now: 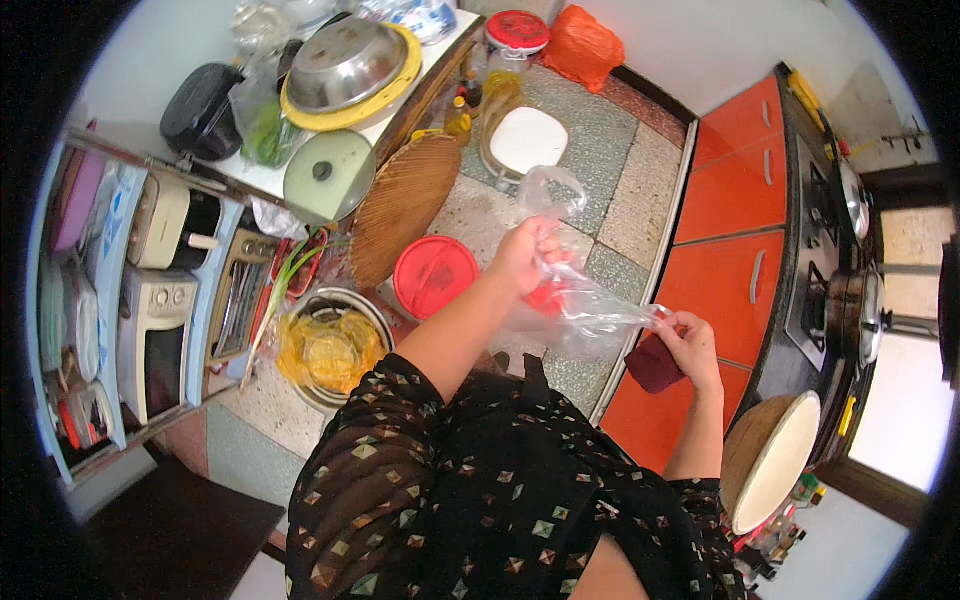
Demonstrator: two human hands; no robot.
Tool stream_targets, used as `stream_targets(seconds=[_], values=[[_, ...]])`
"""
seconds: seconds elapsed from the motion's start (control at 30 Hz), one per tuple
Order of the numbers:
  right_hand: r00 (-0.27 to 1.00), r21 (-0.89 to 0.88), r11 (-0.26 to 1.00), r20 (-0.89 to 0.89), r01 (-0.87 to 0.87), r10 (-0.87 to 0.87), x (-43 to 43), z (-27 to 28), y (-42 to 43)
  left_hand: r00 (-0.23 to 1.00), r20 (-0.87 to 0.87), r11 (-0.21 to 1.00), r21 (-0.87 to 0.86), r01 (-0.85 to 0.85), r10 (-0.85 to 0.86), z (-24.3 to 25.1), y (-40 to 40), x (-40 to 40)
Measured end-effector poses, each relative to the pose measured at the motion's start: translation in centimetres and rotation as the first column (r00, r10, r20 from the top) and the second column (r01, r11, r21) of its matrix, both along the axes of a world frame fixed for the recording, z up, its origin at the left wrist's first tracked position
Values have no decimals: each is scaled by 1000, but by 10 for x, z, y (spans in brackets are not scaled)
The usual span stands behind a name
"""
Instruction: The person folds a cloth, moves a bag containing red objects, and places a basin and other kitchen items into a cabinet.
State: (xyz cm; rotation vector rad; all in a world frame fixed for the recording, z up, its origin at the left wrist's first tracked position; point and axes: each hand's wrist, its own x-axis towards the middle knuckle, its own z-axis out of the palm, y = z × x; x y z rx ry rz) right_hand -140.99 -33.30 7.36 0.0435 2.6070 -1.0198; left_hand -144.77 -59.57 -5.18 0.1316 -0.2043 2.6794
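Note:
A clear plastic bag [600,311] is stretched between my two hands in the middle of the view. My left hand [531,255] is closed around its gathered upper part, and a loop of plastic sticks up beyond the fist. My right hand [686,345] pinches the other end between thumb and fingers. Just below those right fingers hangs a dark maroon cloth or pad [654,365]; whether the hand grips it too, I cannot tell. Below the bag, something red shows through the plastic. A red round lid [436,277] lies to the left of my left forearm.
Orange cabinets [724,289] with a gas stove stand on the right, a large bowl [776,465] near my right elbow. On the left are a steel pot [384,319] with a yellow bag, a woven tray [405,210] and shelves. A white-lidded container [529,141] stands on the floor ahead.

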Motion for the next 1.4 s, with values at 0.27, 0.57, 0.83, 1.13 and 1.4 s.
stream_targets(seconds=[0.27,0.57,0.83,1.13,1.4], values=[[819,125,879,-321,-461,475,15,42,-44,983,-124,-398,-915,-62,134,8,4,5],[434,372,515,-282,-772,856,28,64,-91,997,37,-536,-842,64,61,-41,-14,-23],[602,378,690,-336,-617,724,3,55,-86,967,-67,-600,-773,-206,-246,32,-2,6],[734,441,769,-295,-464,612,-41,34,-53,572,-314,-62,-838,-542,-758,59,-8,10],[677,457,840,-522,-292,519,-13,28,-74,500,-43,-369,-619,-693,-865,74,37,21]])
